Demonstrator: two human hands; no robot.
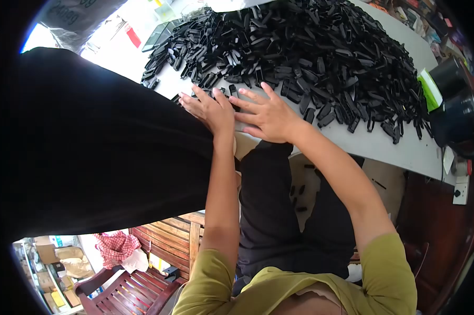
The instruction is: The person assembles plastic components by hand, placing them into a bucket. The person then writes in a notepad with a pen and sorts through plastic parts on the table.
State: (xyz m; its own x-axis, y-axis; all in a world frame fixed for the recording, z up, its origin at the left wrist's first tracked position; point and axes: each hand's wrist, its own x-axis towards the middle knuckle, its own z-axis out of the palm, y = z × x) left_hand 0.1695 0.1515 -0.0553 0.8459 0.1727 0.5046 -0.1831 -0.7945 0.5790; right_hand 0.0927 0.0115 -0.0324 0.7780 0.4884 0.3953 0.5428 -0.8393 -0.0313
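A large heap of small black plastic clip-like pieces covers much of the white table. At the heap's near edge, my left hand has its fingers stretched out and apart. Close on its right, my right hand reaches leftward, fingers spread, palm down. Their fingertips almost meet beside a few loose black pieces near the table edge. No piece shows gripped in either hand; what lies beneath the palms is hidden.
A broad expanse of black fabric fills the left side, close to my left arm. A glossy black container with a green label stands at the table's right. Several black pieces lie below, between my legs. A wooden chair is at lower left.
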